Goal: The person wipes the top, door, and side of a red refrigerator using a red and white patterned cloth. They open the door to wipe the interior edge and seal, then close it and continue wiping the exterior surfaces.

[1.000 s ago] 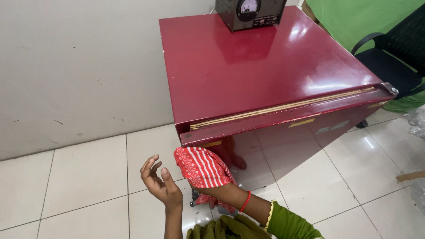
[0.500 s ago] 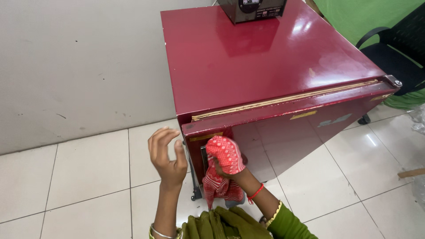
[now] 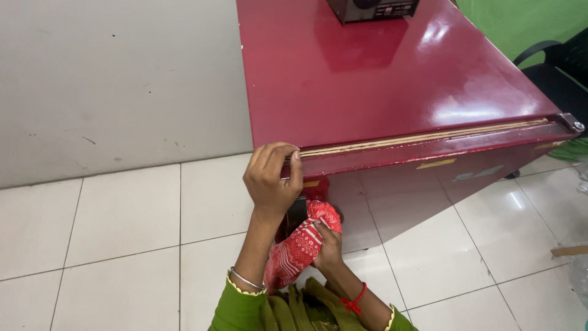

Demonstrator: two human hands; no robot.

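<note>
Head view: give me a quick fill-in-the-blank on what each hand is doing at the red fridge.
1. The left hand grips the top corner of the fridge's ____.
2. The right hand presses a red patterned ____ against the red fridge.
3. A thin metal bangle sits on the ____ wrist.
4. The floor is covered in white ____.

Missing words: door; cloth; left; tiles

My left hand (image 3: pixel 271 178), which hung open in the air a second ago, has risen and now grips the top corner of the red fridge door (image 3: pixel 429 178) — my right hand (image 3: pixel 327 245) has drawn the red patterned cloth (image 3: pixel 300 248) lower, bunched against the door's front.
</note>
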